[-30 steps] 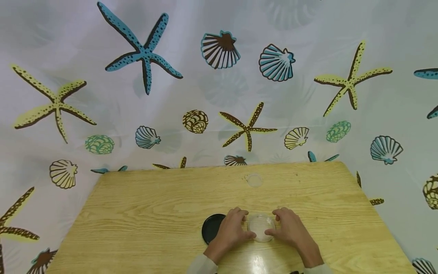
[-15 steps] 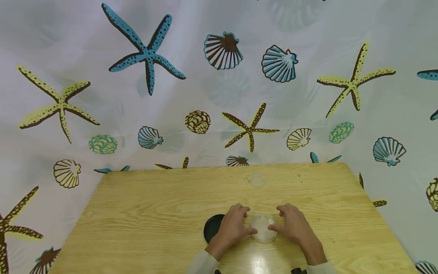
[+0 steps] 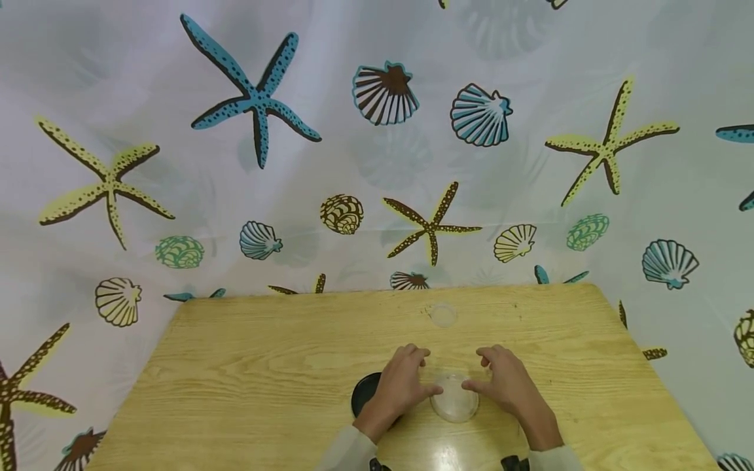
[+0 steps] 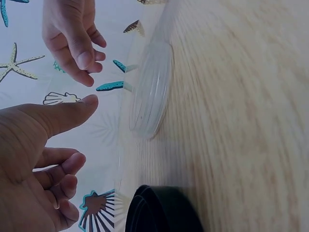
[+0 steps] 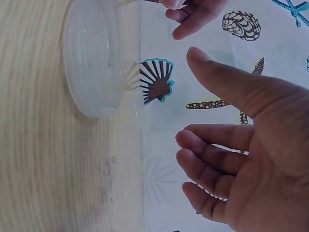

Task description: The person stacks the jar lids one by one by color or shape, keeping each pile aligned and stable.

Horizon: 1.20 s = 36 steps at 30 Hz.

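Observation:
A clear, round, shallow plastic dish (image 3: 455,403) lies flat on the wooden table between the two hands. My left hand (image 3: 402,384) hovers at its left, thumb extended and fingers loosely bent, holding nothing. Opposite it, my right hand (image 3: 508,384) is held the same way, also with nothing in it. Both wrist views show a gap between the hands and the clear dish (image 5: 94,58). A black round container (image 3: 363,392) stands left of the dish, partly hidden by my left hand; its dark rim (image 4: 140,205) appears low in the left wrist view.
Farther back on the table (image 3: 265,353) lies a thin clear disc (image 3: 444,315). A white curtain (image 3: 330,150) printed with starfish and shells hangs behind the table and along its sides.
Both hands have drawn away from the clear dish; a second ago they were close around its rim. The dish and black container keep their places on the table. The view has shifted slightly.

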{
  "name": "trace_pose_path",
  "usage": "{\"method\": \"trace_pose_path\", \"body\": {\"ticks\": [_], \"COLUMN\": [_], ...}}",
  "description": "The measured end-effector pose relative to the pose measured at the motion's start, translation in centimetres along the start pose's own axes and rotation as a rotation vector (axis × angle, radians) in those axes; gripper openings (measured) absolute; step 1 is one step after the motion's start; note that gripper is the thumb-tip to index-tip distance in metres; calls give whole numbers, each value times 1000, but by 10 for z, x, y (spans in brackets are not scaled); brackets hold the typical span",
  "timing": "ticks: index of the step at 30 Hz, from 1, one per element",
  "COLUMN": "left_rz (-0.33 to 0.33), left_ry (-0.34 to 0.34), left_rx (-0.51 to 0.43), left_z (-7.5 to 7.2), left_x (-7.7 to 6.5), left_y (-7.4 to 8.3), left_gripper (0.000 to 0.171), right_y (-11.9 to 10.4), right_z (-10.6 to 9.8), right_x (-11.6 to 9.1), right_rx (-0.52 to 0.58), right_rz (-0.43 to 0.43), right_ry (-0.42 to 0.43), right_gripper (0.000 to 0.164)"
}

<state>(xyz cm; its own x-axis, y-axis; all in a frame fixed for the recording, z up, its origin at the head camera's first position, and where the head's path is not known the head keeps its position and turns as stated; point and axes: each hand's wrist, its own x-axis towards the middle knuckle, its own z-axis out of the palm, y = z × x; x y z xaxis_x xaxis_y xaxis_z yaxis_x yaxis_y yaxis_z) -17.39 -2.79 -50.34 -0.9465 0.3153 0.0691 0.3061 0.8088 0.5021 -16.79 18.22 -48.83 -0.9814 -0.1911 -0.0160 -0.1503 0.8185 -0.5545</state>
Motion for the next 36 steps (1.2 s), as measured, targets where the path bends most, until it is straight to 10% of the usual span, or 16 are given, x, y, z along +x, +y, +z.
{"method": "trace_pose_path", "body": {"ticks": [36], "left_rz": [31], "left_ry": [107], "left_rx": [22], "left_z": [-7], "left_x": [31], "left_y": [-10], "left_gripper": [61], "right_y": [6], "right_z": [-14], "right_x": [25], "right_rx": [-3], "right_rz": [-25], "right_ry": [58], "right_gripper": [64]}}
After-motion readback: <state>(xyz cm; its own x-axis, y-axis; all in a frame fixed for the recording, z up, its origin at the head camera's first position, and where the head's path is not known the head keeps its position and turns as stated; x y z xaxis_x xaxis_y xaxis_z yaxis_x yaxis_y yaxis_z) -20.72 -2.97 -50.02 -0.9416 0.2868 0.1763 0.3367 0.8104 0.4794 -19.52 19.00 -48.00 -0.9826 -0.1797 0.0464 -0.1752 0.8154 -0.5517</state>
